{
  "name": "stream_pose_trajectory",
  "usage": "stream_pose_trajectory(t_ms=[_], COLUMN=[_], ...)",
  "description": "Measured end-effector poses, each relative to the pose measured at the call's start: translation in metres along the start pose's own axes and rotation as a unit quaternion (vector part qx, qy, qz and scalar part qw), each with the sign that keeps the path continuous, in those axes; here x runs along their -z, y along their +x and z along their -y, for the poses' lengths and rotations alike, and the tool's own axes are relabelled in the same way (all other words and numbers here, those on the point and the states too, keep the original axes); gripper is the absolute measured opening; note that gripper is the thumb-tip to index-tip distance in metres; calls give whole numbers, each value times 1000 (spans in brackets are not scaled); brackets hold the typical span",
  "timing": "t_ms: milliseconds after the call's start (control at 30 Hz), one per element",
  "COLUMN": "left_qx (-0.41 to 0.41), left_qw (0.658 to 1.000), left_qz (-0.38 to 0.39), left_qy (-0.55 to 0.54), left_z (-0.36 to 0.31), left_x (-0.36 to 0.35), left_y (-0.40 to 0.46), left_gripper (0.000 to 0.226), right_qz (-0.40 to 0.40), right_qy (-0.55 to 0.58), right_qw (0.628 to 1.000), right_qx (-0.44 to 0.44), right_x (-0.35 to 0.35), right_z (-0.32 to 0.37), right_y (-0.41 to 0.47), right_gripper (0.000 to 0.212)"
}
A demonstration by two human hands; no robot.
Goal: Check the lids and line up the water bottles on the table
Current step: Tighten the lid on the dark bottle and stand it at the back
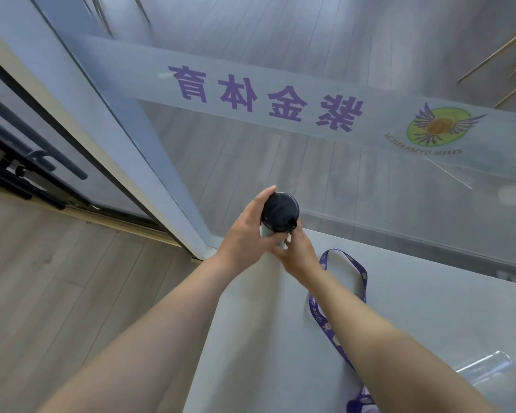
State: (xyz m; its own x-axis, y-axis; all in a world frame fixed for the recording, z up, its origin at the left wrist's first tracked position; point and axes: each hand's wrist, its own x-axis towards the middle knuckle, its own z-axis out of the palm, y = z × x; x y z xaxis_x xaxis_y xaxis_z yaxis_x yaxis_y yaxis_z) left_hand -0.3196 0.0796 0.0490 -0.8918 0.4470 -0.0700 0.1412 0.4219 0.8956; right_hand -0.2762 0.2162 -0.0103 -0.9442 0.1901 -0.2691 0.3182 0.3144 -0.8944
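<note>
A water bottle with a round black lid [280, 210] stands upright at the far left corner of the pale grey table [414, 308]. My left hand [245, 234] wraps the bottle's left side, thumb up along the lid. My right hand [297, 250] holds its lower right side, below the lid's small tab. The bottle's pale body is mostly hidden by both hands. A clear glass or bottle [486, 371] lies at the table's right edge, only partly in view.
A purple printed lanyard [340, 308] loops across the table under my right arm. A glass wall with purple lettering [265, 90] runs just behind the table. Wood floor and a door frame [125, 138] are to the left; chair legs [507, 64] at top right.
</note>
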Motion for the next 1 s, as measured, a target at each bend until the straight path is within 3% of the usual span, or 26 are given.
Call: stream_pose_trajectory(t_ms=[300, 400, 533, 767, 1000], left_qx=[2, 33, 78, 131, 100], left_qw=[1000, 999, 996, 984, 983], left_qz=[-24, -19, -12, 34, 105], left_qy=[0, 11, 52, 114, 109], left_z=[-1, 0, 8, 21, 20], left_x=[-4, -3, -2, -6, -36], left_y=[2, -2, -19, -83, -162], left_gripper=[90, 105, 111, 80, 45], right_qz=[14, 10, 3, -35, -100], right_qy=[-45, -63, -105, -164, -200], right_qw=[998, 995, 993, 984, 975], right_qx=[-44, -72, -60, -58, 12], right_x=[0, 6, 22, 50, 70], right_z=[-6, -4, -5, -9, -30], right_y=[1, -12, -41, -124, -233], right_gripper=[71, 84, 82, 62, 45])
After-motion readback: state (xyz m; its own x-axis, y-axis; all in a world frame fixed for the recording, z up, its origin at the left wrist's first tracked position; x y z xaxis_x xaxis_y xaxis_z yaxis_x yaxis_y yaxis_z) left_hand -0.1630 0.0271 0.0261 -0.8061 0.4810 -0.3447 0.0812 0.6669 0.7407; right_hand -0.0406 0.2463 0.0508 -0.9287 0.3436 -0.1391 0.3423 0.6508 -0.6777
